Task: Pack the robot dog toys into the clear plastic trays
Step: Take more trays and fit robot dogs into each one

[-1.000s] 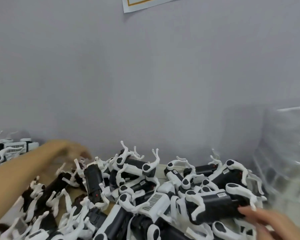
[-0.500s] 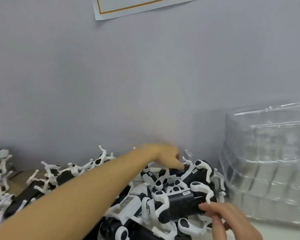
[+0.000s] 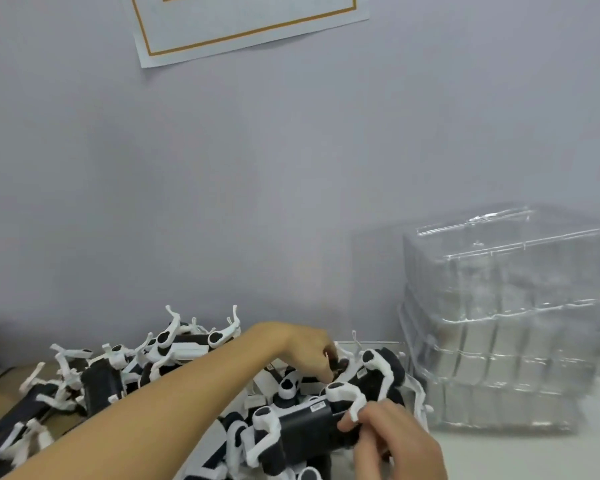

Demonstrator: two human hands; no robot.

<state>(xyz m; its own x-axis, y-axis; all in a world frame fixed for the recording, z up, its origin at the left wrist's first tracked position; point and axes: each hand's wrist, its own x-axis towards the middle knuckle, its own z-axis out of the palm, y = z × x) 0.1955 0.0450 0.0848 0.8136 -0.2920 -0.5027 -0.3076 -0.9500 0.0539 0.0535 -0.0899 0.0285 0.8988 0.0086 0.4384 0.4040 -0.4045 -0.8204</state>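
Right hand (image 3: pixel 394 441) grasps one robot dog toy (image 3: pixel 305 426), black-bodied with white legs, atop the pile of toys (image 3: pixel 125 372). Left hand (image 3: pixel 309 351), fingers curled, pinches another toy (image 3: pixel 378 368) beside the stacked clear plastic trays (image 3: pixel 506 323).

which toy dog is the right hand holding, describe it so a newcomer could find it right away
Start at the stack of clear trays by the wall on the right; the pile of toy dogs lies just left of it. At the pile's near right edge, the right hand grips one toy dog. It has a black body with white legs and lies sideways, the only one this hand holds.
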